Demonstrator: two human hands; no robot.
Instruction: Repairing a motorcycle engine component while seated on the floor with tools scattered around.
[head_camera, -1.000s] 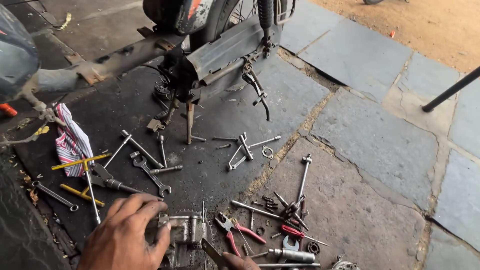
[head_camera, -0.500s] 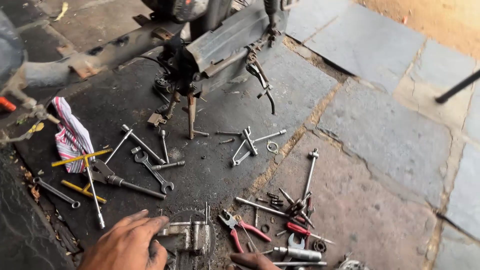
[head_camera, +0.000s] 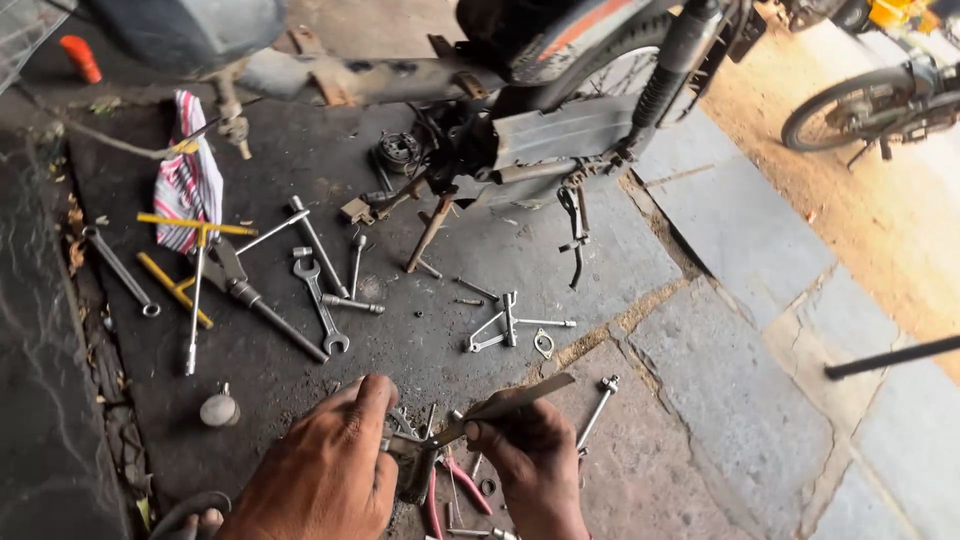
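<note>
Both hands have lifted: left hand (head_camera: 325, 470) grips a metal part (head_camera: 412, 462), right hand (head_camera: 530, 455) pinches a flat blade (head_camera: 515, 398); spanners (head_camera: 320, 300) at eleven o'clock, pliers (head_camera: 462, 485) beneath

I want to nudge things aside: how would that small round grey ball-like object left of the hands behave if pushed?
The round grey object would probably roll, given its curved body. Its small top stub may make it wobble. It looks solid, likely heavy for its size.

Soft daylight, brighter upper right, sharp focus
</note>
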